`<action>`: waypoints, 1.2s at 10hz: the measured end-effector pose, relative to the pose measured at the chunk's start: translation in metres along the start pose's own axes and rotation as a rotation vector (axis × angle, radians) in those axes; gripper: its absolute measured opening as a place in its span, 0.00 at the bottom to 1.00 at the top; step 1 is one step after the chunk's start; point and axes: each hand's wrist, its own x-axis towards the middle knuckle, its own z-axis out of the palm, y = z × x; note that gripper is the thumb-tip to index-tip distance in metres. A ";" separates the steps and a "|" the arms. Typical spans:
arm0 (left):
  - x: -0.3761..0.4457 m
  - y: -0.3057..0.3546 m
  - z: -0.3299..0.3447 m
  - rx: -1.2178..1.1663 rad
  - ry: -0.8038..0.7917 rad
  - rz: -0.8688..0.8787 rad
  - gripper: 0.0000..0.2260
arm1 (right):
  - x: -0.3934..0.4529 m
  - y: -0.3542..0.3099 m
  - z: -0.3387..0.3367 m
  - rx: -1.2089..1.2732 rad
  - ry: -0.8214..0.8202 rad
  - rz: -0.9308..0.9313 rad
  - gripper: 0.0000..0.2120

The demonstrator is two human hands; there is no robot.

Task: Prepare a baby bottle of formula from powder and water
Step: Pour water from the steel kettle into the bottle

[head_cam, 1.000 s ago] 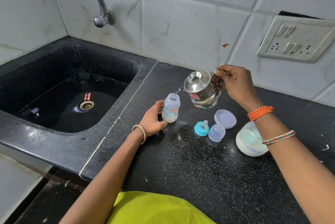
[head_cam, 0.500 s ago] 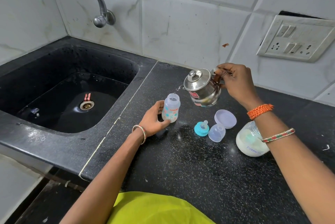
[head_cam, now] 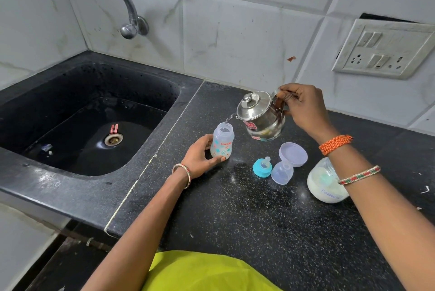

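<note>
A small translucent baby bottle point(head_cam: 222, 142) with printed pictures stands upright and uncapped on the black counter point(head_cam: 235, 220). My left hand point(head_cam: 200, 157) grips its lower side. My right hand point(head_cam: 302, 108) holds the handle of a steel kettle point(head_cam: 260, 116), tilted left with its spout just over the bottle's mouth; a thin stream of water runs in. To the right lie the blue teat ring point(head_cam: 262, 167), a clear bottle cap point(head_cam: 282, 172), a round clear lid point(head_cam: 293, 154) and an open jar of white formula powder point(head_cam: 323, 183), partly hidden by my right forearm.
A black sink point(head_cam: 89, 123) with a drain takes up the left, under a wall tap point(head_cam: 122, 5). A switch and socket panel point(head_cam: 386, 49) is on the tiled wall at the right. A yellow-green garment point(head_cam: 202, 272) fills the bottom edge.
The kettle has lifted slightly and stays tipped over the bottle. The left hand and bottle have not moved.
</note>
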 end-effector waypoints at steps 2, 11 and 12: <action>0.002 -0.003 0.001 -0.033 -0.010 -0.020 0.28 | 0.000 0.000 -0.001 0.012 0.001 0.006 0.12; 0.001 -0.002 0.001 -0.065 0.000 -0.012 0.26 | 0.003 0.002 0.000 -0.011 0.004 0.007 0.13; 0.001 -0.002 0.001 -0.068 0.002 -0.011 0.27 | 0.003 0.002 -0.001 -0.015 0.010 0.003 0.13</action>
